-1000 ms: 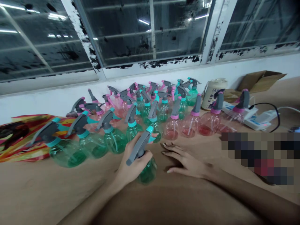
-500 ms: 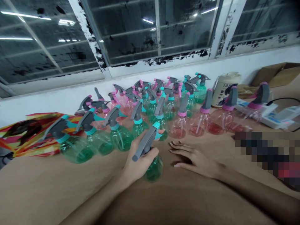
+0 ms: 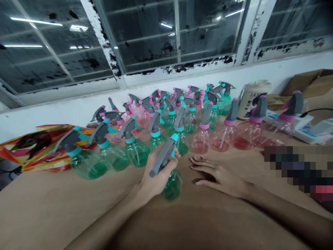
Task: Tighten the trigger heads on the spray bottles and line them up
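Note:
My left hand (image 3: 157,173) is wrapped round the neck of a green spray bottle (image 3: 171,189) with a grey and turquoise trigger head. The bottle is upright in front of me, its neck hidden by my fingers. To its right my right hand (image 3: 214,173) rests palm down on the table (image 3: 166,225), fingers stretched out and nothing in it. Just beyond both hands runs a row of spray bottles: green ones such as this green bottle (image 3: 137,152) on the left, pink ones such as this pink bottle (image 3: 199,141) on the right.
More pink and green spray bottles (image 3: 170,119) crowd behind the row. A red and yellow plastic bag (image 3: 58,161) lies at the left. At the right are a white printed canister (image 3: 249,102), a white power strip (image 3: 309,135) with a cable, and a cardboard box (image 3: 307,83). Windows stand behind.
The whole view has shifted slightly, so things appear a little further right. Both hands and the held spray bottle keep nearly the same places on the table.

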A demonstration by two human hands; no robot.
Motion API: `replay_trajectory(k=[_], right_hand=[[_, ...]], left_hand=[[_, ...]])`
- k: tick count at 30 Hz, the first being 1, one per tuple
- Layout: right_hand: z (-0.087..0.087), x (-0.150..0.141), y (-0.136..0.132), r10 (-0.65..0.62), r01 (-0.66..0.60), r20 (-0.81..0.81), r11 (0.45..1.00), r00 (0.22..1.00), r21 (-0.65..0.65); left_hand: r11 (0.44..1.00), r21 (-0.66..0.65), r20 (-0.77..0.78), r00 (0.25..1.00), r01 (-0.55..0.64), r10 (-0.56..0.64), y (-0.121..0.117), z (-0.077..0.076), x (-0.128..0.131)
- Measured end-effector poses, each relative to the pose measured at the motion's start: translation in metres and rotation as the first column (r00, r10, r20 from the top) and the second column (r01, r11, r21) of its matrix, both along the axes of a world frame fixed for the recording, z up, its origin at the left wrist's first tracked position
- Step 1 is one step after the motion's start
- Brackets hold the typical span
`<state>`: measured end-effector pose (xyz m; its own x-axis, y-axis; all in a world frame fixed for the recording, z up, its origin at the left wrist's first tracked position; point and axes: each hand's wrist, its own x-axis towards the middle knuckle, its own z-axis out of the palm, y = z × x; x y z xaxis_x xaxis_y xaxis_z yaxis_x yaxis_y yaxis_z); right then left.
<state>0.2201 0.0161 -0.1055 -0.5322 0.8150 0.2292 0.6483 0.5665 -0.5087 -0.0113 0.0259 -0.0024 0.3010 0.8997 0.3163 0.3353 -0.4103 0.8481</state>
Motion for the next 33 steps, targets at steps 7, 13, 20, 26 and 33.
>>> replay_trajectory(k=[7, 13, 20, 26, 33], right_hand=[[-0.002, 0.002, 0.001, 0.018, -0.018, -0.031, 1.0, 0.999, 0.02], [-0.005, 0.003, 0.0, 0.015, -0.014, -0.014, 0.999, 1.0, 0.03], [-0.004, 0.002, -0.003, 0.009, -0.01, 0.037, 1.0, 0.999, 0.017], [0.0, 0.001, -0.003, 0.005, -0.005, 0.031, 1.0, 1.0, -0.005], [-0.001, 0.0, -0.003, -0.003, 0.003, 0.029, 1.0, 1.0, -0.002]], left_hand=[[0.997, 0.067, -0.009, 0.999, -0.036, 0.037, -0.001, -0.003, -0.001], [0.982, 0.125, -0.011, 0.99, -0.14, 0.143, -0.002, -0.013, 0.003], [0.982, 0.124, 0.006, 0.99, -0.142, 0.142, -0.001, -0.016, 0.003], [0.989, 0.075, 0.015, 0.992, -0.126, 0.126, -0.002, -0.012, 0.004], [0.994, 0.057, 0.038, 0.995, -0.095, 0.093, -0.002, -0.006, 0.005]])
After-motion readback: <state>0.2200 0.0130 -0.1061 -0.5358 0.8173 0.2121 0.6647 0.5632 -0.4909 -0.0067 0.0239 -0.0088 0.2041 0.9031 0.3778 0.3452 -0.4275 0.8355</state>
